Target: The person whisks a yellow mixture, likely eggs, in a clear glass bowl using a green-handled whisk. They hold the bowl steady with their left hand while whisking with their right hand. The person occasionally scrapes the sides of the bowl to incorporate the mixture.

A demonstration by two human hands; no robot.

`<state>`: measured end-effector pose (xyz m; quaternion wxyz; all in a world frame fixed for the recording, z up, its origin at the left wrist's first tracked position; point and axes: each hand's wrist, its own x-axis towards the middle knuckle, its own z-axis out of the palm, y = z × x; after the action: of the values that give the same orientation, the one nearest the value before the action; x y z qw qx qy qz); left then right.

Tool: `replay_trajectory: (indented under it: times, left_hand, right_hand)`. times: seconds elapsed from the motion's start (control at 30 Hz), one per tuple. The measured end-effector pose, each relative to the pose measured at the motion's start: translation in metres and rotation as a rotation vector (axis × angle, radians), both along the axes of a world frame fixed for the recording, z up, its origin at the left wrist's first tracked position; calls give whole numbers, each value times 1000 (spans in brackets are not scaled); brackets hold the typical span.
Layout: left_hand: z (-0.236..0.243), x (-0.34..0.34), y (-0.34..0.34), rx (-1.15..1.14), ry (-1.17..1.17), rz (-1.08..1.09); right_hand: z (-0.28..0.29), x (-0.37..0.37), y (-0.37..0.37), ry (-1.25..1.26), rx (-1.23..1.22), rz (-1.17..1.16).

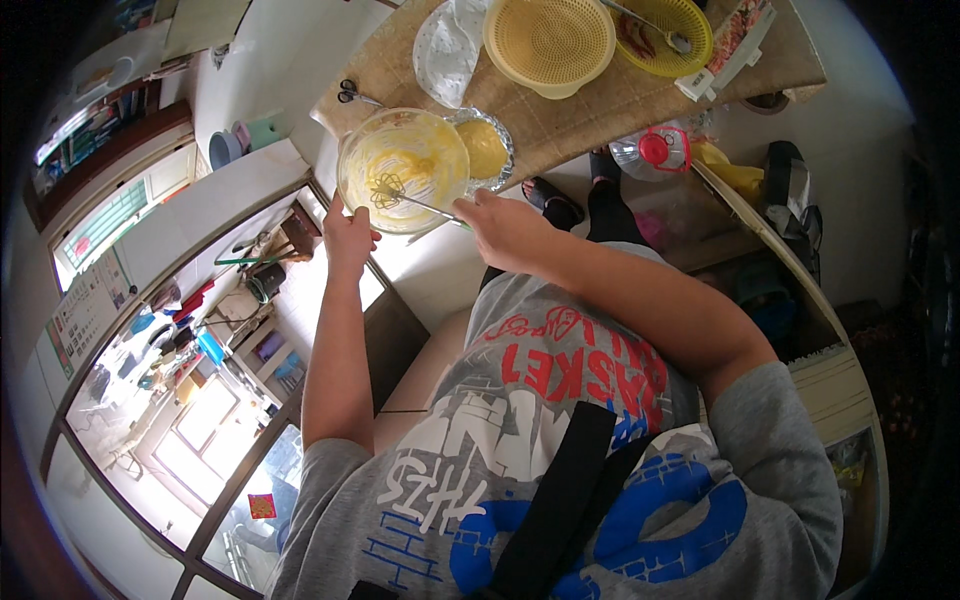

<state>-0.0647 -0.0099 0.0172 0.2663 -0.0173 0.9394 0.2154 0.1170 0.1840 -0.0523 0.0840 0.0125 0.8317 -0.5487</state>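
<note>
My left hand [349,238] grips the near left rim of a clear mixing bowl [372,135]. Pale yellow batter [425,143] smears the bowl's inside. Closed round a whisk's handle, my right hand [500,230] is just off the bowl's near right side. The whisk [425,207] has its wire head inside the bowl, near the wall on my side. Right beside the bowl sits a foil-lined tin [508,150] with yellow batter in it, partly hidden by the bowl. Whether the bowl touches the tin, I cannot tell.
Black scissors [350,92] lie behind the bowl on the brown-covered table [390,60]. Further right are a white spotted cloth or bag [447,55], a cream colander [550,40], a yellow basket [660,62] with a spoon, and a long box [728,50]. A red-capped plastic jug [652,152] stands below the table edge.
</note>
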Motion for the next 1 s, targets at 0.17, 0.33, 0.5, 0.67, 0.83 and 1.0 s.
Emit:
replay_trajectory:
  times: [0.17, 0.33, 0.5, 0.67, 0.83, 1.0]
  left_hand:
    - [3, 3, 3, -33, 15, -27]
    - [2, 4, 7, -10, 4, -24]
    - [1, 8, 8, -27, 17, -23]
    - [-1, 8, 12, -18, 23, -17]
    - [-4, 10, 8, -34, 29, -7]
    - [-1, 14, 11, -14, 23, 6]
  right_hand:
    - [8, 1, 11, 22, 101, -23]
    - [-15, 2, -13, 79, -99, -85]
    - [3, 5, 4, -56, 16, -84]
    - [-19, 11, -14, 99, -197, -146]
    - [-22, 8, -11, -32, -118, -171]
    - [-26, 9, -16, -104, -435, -190]
